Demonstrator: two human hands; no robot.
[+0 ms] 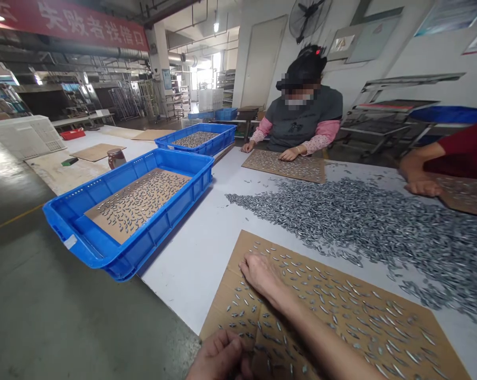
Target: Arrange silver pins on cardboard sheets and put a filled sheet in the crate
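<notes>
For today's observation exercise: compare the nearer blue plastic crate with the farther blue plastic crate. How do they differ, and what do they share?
The nearer blue plastic crate overhangs the white table's edge; the farther blue plastic crate sits farther along the table. In the nearer crate, small grey metal pieces lie spread on a brown cardboard sheet; the farther crate's pieces cover its floor more densely. Both are shallow, rectangular and open-topped.

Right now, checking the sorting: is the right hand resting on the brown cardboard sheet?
Touching. The head view shows the right hand lying flat on the brown cardboard sheet among small metal pieces.
</notes>
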